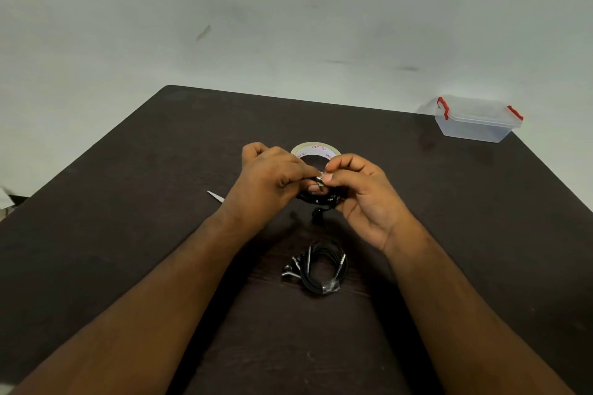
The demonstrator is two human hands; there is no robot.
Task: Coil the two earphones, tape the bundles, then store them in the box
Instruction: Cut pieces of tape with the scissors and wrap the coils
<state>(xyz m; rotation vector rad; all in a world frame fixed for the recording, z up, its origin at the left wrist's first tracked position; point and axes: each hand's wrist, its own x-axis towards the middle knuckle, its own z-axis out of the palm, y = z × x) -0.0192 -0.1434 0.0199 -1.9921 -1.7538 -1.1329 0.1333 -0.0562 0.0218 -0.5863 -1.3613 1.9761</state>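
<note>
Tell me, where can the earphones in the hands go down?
Bare table lies left of the scissors tip, and between the tape roll and box. It is crowded around the taped bundle.

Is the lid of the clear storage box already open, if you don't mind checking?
No, the lid sits closed on the clear box at the table's far right corner, red latches at both ends.

Layout on the worktop (128, 234)
Tape roll (315, 148) at centre; coiled earphone (321, 269) before it; box (475, 120) far right corner.
</note>
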